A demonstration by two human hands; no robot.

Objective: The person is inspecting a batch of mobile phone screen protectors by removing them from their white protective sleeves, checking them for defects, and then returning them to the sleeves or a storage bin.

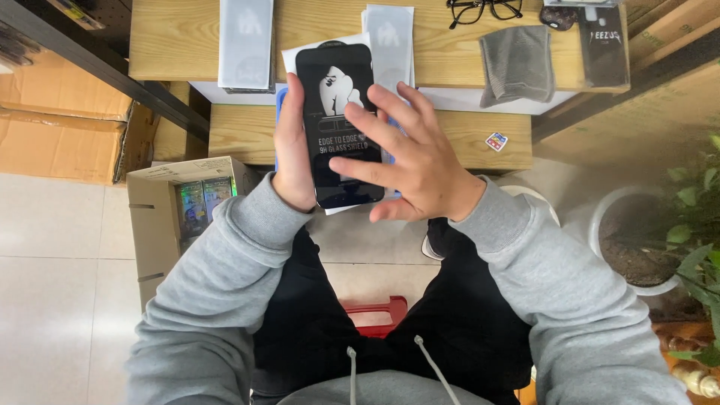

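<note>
Our left hand (294,150) gripped the phone (339,124) along its left edge, the thumb lying up that side and the other fingers curled out of sight behind it, so the dark screen with its protective film faced up toward us. Our right hand (416,161) lay spread over the lower right part of the screen, its fingers (375,127) open and splayed, the tips resting on or just above the glass; we could not tell which of them truly touched. Nothing was closed in that hand. The phone stood upright in front of our chest, above our lap and just before the near edge of the wooden surface (480,142), with a white sheet (289,56) showing behind its top and a strip of blue visible at its sides. On the surface beyond, two pale grey flat packets (246,41) lay near the phone's top, one to the left and one just right of it. Farther right lay a folded grey cloth (516,64), a pair of black-framed glasses (486,9) and a dark flat package (604,45). A small colourful square (496,141) sat on the lower wooden ledge. To our left stood an open cardboard box (161,214) on the tiled floor, and to our right a white pot (637,240) with a green plant (697,225).
</note>
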